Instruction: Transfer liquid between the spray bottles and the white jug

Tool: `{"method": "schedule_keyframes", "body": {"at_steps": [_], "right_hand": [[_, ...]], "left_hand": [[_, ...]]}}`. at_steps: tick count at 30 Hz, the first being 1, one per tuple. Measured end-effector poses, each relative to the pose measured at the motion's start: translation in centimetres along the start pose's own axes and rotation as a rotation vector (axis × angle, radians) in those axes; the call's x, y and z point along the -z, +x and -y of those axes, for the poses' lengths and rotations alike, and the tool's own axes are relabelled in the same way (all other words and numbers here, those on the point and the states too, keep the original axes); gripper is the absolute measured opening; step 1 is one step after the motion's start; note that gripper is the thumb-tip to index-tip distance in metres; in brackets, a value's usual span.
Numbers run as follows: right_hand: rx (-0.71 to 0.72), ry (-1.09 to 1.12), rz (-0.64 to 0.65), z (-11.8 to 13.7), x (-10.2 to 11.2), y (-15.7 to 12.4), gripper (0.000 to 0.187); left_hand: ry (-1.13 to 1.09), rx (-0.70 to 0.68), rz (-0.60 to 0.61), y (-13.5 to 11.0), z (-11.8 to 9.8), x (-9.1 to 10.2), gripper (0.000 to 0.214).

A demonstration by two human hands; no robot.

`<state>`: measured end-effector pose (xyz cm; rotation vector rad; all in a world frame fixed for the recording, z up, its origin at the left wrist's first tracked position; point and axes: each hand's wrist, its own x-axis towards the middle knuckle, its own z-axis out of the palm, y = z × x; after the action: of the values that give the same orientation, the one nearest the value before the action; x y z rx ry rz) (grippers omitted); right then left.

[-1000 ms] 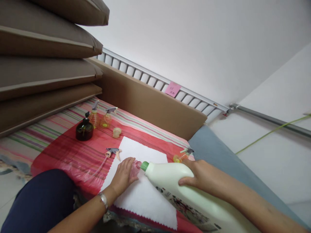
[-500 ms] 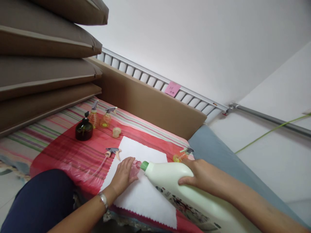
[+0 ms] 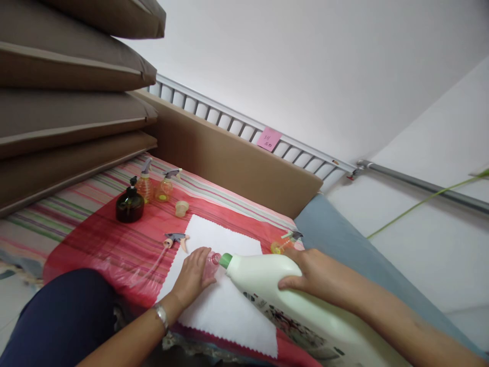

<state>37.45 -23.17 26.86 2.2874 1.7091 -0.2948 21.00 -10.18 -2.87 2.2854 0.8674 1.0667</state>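
Observation:
My left hand [image 3: 193,275] is closed around a small clear pink bottle [image 3: 211,266] whose mouth is uncapped. The bottle stands over a white cloth [image 3: 229,311] with zigzag edges. My right hand [image 3: 305,272] grips a large pale green jug [image 3: 263,270], tilted so its green neck [image 3: 225,260] meets or nearly meets the bottle's mouth. Whether liquid flows between them I cannot make out. Left of the cloth lies a loose trigger spray head [image 3: 175,239] with its tube. The jug's lower end runs out of view.
At the back left stand a dark pump bottle [image 3: 130,205] and two yellowish spray bottles [image 3: 144,187], near a small pale cap [image 3: 182,208]. Another spray bottle [image 3: 280,245] is beyond the jug. Stacked cushions [image 3: 76,112] rise at left; a brown board [image 3: 233,158] lines the back.
The whole view has shifted slightly. Both hands keep their hold, and the jug stays tilted at the pink bottle.

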Motion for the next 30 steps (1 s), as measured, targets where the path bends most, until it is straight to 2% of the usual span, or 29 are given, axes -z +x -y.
{"method": "schedule_keyframes", "body": {"at_steps": [30], "right_hand": [[0.028,-0.017,-0.027,-0.34,-0.19,0.55,0.036]], "left_hand": [[0.005,0.003,0.003,0.02,-0.08,0.12,0.075]]}}
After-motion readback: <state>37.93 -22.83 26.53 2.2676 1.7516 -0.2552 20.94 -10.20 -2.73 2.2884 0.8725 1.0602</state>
